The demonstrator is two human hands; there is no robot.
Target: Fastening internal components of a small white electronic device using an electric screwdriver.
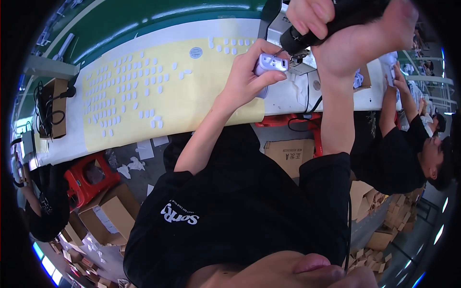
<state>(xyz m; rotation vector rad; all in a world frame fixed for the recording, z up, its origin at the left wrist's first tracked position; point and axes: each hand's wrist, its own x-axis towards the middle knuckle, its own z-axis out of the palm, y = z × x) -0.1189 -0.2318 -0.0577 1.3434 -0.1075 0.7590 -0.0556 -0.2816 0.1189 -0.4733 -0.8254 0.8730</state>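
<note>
My left hand [242, 74] is closed around a small pale lavender device [272, 64], whose end with a dark slot and small holes faces up. In my right hand [343, 48] is a black electric screwdriver [295, 41], gripped from above. Its thin bit points down at the device's upper end, near my left fingertips; whether it touches cannot be made out. Just behind the device stands a silver metal machine [302, 66], partly hidden by the screwdriver and right hand. Rows of small white oval pieces [122, 81] lie on a yellow sheet [185, 103] to the left.
The white table [72, 115] runs across in front of me. A cardboard box with black cables [55, 113] is at its left end. Below are a red stool [91, 175] and cardboard boxes [110, 216]. A co-worker [394, 149] sits at the right, another person [45, 201] far left.
</note>
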